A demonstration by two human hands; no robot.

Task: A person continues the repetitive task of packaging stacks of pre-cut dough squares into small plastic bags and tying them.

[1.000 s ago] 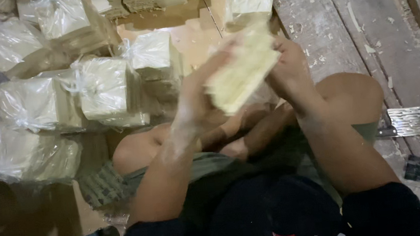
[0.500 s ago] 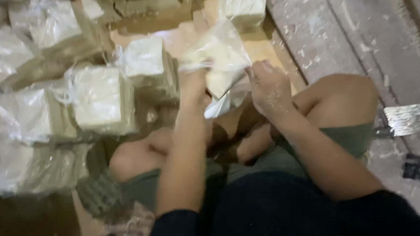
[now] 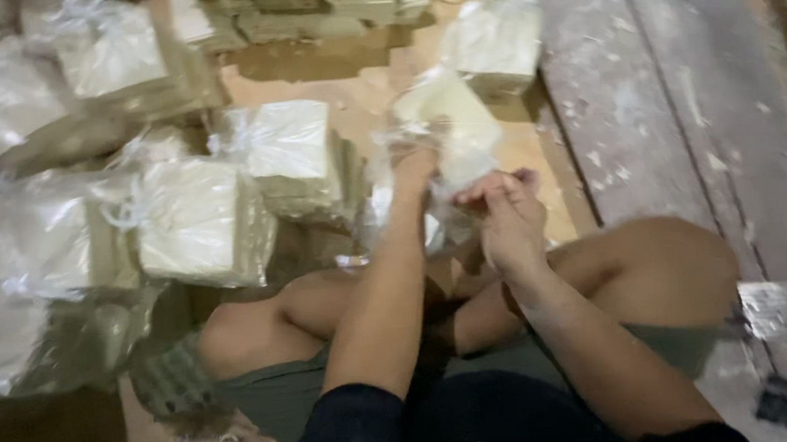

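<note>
Head view: a person sits cross-legged on a floor, both hands raised at the centre of the frame.
Pale stack in clear bag (image 3: 450, 128): just above centre, held over the knees, above and between the two hands; blurred.
Left hand (image 3: 413, 165): touching the lower left of the bag, fingers curled against the plastic; how tightly they close on it cannot be told through the blur.
Right hand (image 3: 503, 210): just right of and below the bag, fingertips (image 3: 494, 185) pinched together on the loose plastic at its lower edge.
Bagged bundles (image 3: 201, 217): many similar tied packs fill the left half and upper left of the frame, well apart from the hands.
Single bagged pack (image 3: 497, 44): upper centre, beyond the held bag.
Plank floor (image 3: 685, 114): dusty boards along the right side.
Crumpled foil piece (image 3: 784, 304): lower right, beside the right knee.
</note>
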